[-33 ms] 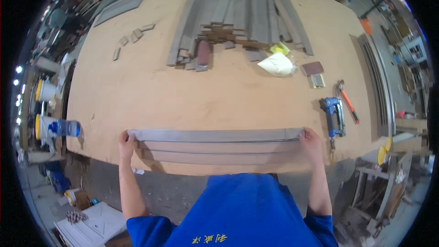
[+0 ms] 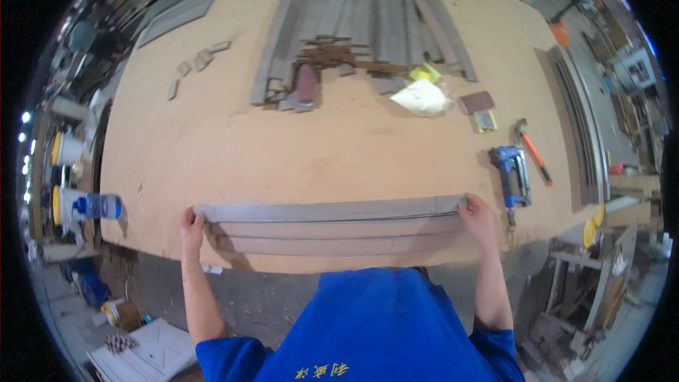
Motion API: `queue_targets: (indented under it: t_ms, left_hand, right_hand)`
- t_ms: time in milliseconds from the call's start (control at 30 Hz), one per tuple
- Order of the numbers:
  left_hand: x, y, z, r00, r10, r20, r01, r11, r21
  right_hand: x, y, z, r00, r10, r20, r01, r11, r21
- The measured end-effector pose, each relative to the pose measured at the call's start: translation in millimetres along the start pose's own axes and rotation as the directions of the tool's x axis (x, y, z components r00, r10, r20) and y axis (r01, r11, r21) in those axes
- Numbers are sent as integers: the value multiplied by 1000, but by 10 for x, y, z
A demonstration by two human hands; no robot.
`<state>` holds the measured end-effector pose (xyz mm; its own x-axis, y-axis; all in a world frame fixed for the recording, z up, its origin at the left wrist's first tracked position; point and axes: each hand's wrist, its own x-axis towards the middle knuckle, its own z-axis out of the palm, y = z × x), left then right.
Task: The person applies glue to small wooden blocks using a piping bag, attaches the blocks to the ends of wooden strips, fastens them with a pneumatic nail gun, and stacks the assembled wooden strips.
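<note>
A long grey wooden slat (image 2: 325, 211) lies crosswise near the front edge of the worktable, gripped at both ends. My left hand (image 2: 191, 228) is closed on its left end, thumb on top. Around the right end, the fingers of my right hand (image 2: 478, 216) are closed too. Just nearer to me run paler, pinkish wooden strips (image 2: 339, 229), parted by thin dark lines; whether they are joined to the slat I cannot tell. To the right of my right hand lies a blue nail gun (image 2: 511, 177), with an orange-handled hammer (image 2: 535, 154) beyond it.
A big stack of grey slats (image 2: 353, 14) covers the far middle of the worktable (image 2: 212, 141). Before it are a white bag (image 2: 419, 97) and a reddish-brown sanding pad (image 2: 477, 103). Small wood offcuts (image 2: 203, 60) lie far left; a blue bottle (image 2: 105, 206) is at the left edge.
The whole view has shifted and tilted slightly, so the slat's right end appears a little higher and its left end lower. Both hands keep their hold on it.
</note>
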<state>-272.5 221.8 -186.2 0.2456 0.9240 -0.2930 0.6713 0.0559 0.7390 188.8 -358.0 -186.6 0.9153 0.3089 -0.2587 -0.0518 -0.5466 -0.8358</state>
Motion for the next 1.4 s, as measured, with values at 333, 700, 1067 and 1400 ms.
queue_targets:
  t_ms: [333, 700, 1067, 1400]
  left_hand:
    - [230, 690, 437, 978, 208, 17, -206, 976, -77]
    - [480, 651, 680, 923, 348, 166, -343, 937, -58]
    - [495, 1037, 623, 889, 357, 288, -453, 781, 430]
    - [-47, 992, 593, 836, 538, 104, -539, 773, 336]
  right_hand:
    - [621, -193, -263, 993, -75, -92, 58, 983, -176]
    - [461, -216, -332, 971, -225, -83, 193, 938, -287]
    - [559, -85, -415, 941, -313, -126, 252, 901, -354]
    - [186, -65, -458, 913, -297, -280, 160, 891, -425]
